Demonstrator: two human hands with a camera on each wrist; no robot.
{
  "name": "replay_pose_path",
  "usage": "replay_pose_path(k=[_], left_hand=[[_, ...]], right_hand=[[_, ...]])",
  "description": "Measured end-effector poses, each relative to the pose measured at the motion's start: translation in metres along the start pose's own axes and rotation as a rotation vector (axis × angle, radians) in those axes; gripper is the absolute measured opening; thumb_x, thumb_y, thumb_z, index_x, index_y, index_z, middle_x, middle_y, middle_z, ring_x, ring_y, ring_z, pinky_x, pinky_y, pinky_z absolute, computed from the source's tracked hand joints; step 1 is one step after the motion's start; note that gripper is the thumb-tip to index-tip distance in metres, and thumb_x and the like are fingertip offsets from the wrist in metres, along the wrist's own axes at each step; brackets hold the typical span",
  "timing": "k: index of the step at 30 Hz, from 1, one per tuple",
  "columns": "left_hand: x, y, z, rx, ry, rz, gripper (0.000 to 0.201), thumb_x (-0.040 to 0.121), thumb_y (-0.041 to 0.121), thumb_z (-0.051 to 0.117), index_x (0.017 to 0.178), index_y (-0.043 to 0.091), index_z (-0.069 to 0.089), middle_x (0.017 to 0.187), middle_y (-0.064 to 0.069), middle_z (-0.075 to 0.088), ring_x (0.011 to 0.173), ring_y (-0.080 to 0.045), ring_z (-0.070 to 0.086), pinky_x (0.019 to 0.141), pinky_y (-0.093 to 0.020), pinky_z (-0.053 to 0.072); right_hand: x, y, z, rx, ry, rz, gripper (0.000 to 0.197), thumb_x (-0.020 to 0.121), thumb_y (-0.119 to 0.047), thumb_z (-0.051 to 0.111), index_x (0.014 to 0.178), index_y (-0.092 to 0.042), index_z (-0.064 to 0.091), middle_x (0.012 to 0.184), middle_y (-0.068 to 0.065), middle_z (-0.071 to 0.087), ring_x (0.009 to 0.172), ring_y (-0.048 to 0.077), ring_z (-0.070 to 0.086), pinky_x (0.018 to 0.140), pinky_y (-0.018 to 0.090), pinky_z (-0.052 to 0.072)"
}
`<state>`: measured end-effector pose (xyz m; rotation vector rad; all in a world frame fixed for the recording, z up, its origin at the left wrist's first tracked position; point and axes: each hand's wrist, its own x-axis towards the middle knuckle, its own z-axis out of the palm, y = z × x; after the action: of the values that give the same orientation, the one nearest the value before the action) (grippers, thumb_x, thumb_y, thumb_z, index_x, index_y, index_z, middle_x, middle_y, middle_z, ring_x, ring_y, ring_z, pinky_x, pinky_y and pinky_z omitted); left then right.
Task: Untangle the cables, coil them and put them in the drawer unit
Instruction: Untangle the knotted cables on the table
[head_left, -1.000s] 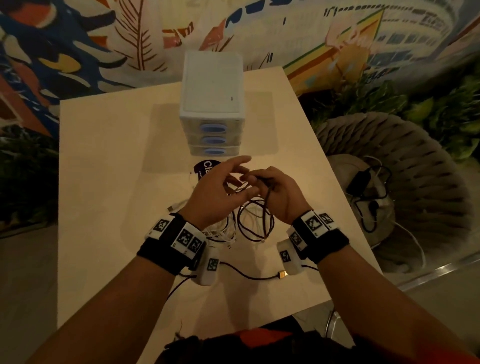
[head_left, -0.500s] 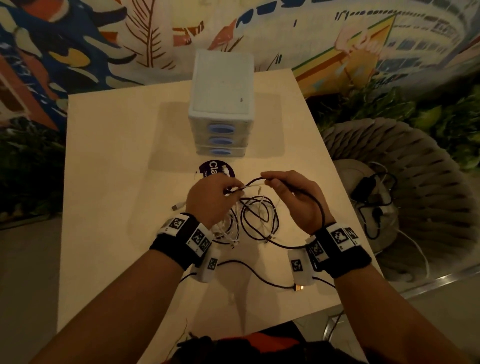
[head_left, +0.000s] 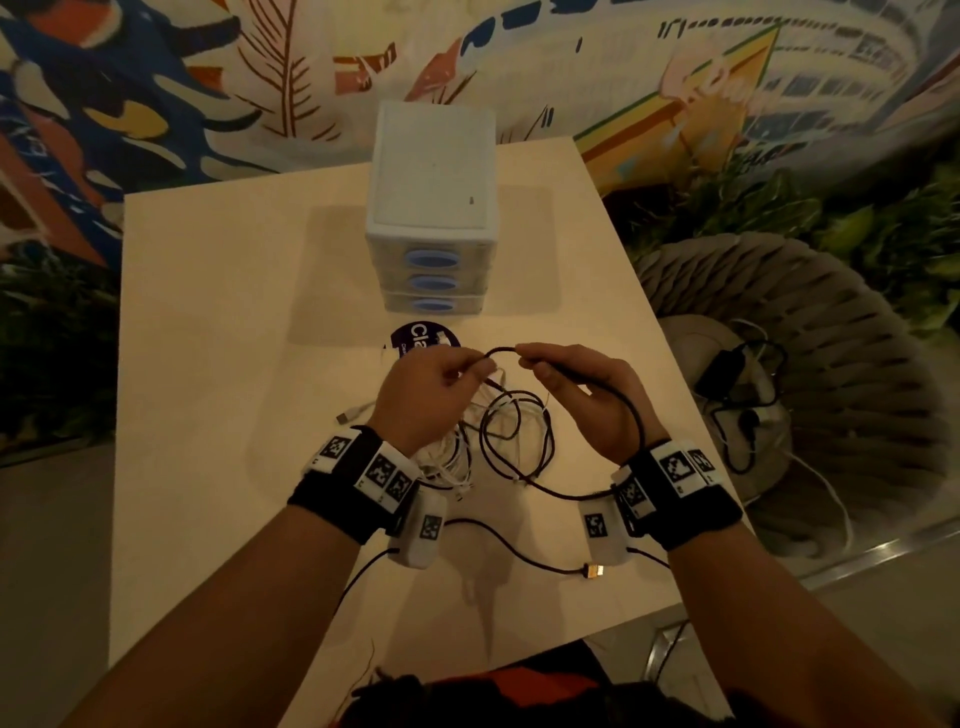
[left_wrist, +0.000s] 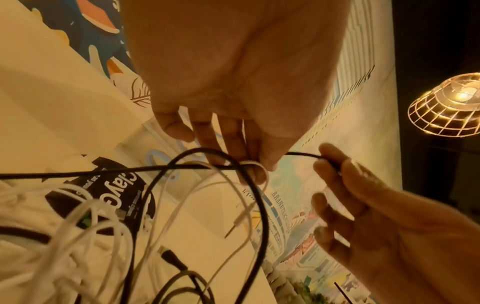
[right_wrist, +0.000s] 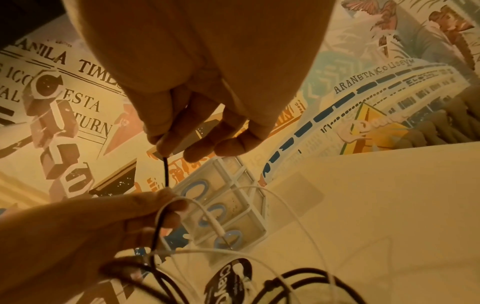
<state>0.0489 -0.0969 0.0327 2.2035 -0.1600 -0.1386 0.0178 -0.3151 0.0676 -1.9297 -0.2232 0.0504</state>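
Black cable (head_left: 501, 351) pinched between left hand (head_left: 421, 397) fingers and right hand (head_left: 592, 397) fingers, above tangle.

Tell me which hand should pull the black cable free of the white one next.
Probably right: the right hand pinches only the black cable, while the left hand's grip holds both it and the white cable.

A pale table (head_left: 208, 312) bears the drawer unit (head_left: 434, 218), tangled cables (head_left: 514, 441), perhaps a dark sticker (head_left: 423, 338).
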Motion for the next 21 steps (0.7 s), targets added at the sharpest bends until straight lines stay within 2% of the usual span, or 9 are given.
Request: replay_pose_path(k=[4, 5, 8, 10, 12, 15, 18, 20, 21], left_hand=[[0.005, -0.003, -0.008, 0.061, 0.105, 0.105, 0.021, 0.095, 0.043, 0.07, 0.103, 0.028, 0.082, 0.081, 0.008, 0.071, 0.076, -0.012, 0.062, 0.07, -0.032, 0.049], [0.005, -0.005, -0.01, 0.086, 0.104, 0.134, 0.02, 0.095, 0.042, 0.069, 0.102, 0.028, 0.082, 0.078, 0.008, 0.069, 0.074, -0.014, 0.061, 0.07, -0.033, 0.049], [0.006, -0.009, -0.01, 0.235, 0.074, 0.23, 0.027, 0.095, 0.047, 0.062, 0.104, 0.03, 0.081, 0.076, 0.007, 0.069, 0.075, -0.018, 0.058, 0.067, -0.037, 0.049], [0.004, -0.011, -0.007, 0.361, 0.045, 0.296, 0.035, 0.096, 0.052, 0.054, 0.106, 0.031, 0.081, 0.078, 0.004, 0.071, 0.076, -0.022, 0.059, 0.065, -0.039, 0.05], [0.001, -0.011, -0.004, 0.408, 0.028, 0.339, 0.037, 0.095, 0.051, 0.053, 0.106, 0.03, 0.081, 0.081, 0.0, 0.073, 0.075, -0.027, 0.061, 0.065, -0.04, 0.05], [-0.002, -0.003, 0.002, 0.447, 0.022, 0.363, 0.03, 0.094, 0.046, 0.058, 0.103, 0.028, 0.081, 0.079, -0.001, 0.071, 0.073, -0.028, 0.062, 0.064, -0.04, 0.05], [-0.004, 0.003, 0.004, 0.471, 0.015, 0.36, 0.029, 0.09, 0.04, 0.056, 0.093, 0.023, 0.079, 0.072, -0.001, 0.066, 0.068, -0.026, 0.056, 0.06, -0.038, 0.046], [-0.005, 0.002, 0.003, 0.429, -0.012, 0.299, 0.035, 0.086, 0.044, 0.048, 0.087, 0.024, 0.076, 0.072, 0.003, 0.065, 0.07, -0.023, 0.055, 0.062, -0.036, 0.044], [-0.006, 0.001, 0.002, 0.406, -0.032, 0.256, 0.035, 0.085, 0.048, 0.047, 0.088, 0.027, 0.075, 0.074, 0.006, 0.067, 0.071, -0.02, 0.056, 0.063, -0.035, 0.045]], right_hand=[[-0.008, 0.023, -0.013, -0.125, -0.068, 0.078, 0.059, 0.099, -0.003, 0.058, 0.148, -0.035, 0.048, 0.118, -0.012, 0.071, 0.102, 0.009, 0.069, 0.089, 0.022, 0.054], [-0.01, 0.03, -0.019, -0.136, -0.049, 0.121, 0.065, 0.098, 0.001, 0.055, 0.15, -0.036, 0.043, 0.119, -0.012, 0.068, 0.096, 0.009, 0.07, 0.086, 0.022, 0.055], [-0.006, 0.041, -0.038, -0.094, 0.154, 0.231, 0.052, 0.103, -0.003, 0.046, 0.143, -0.036, 0.05, 0.113, -0.011, 0.067, 0.087, 0.01, 0.069, 0.076, 0.033, 0.055], [0.001, 0.035, -0.048, -0.107, 0.254, 0.213, 0.035, 0.108, -0.017, 0.045, 0.137, -0.035, 0.054, 0.109, -0.012, 0.067, 0.085, 0.005, 0.067, 0.074, 0.03, 0.051], [0.008, 0.019, -0.048, -0.18, 0.188, 0.141, 0.03, 0.106, -0.03, 0.049, 0.134, -0.035, 0.057, 0.113, -0.011, 0.067, 0.093, 0.004, 0.066, 0.081, 0.029, 0.053], [0.014, -0.013, -0.019, -0.384, -0.092, 0.087, 0.032, 0.104, -0.041, 0.051, 0.132, -0.032, 0.062, 0.117, -0.009, 0.067, 0.101, 0.006, 0.064, 0.088, 0.028, 0.051], [0.019, -0.025, 0.021, -0.531, -0.32, 0.182, 0.034, 0.106, -0.044, 0.043, 0.129, -0.025, 0.058, 0.1, -0.004, 0.069, 0.093, 0.016, 0.065, 0.074, 0.028, 0.045], [0.02, -0.021, 0.036, -0.55, -0.292, 0.228, 0.031, 0.106, -0.044, 0.044, 0.12, -0.021, 0.058, 0.085, -0.003, 0.065, 0.085, 0.021, 0.063, 0.061, 0.027, 0.038], [0.021, -0.019, 0.037, -0.562, -0.249, 0.244, 0.03, 0.105, -0.045, 0.046, 0.115, -0.02, 0.06, 0.085, -0.001, 0.065, 0.083, 0.021, 0.062, 0.06, 0.027, 0.036]])
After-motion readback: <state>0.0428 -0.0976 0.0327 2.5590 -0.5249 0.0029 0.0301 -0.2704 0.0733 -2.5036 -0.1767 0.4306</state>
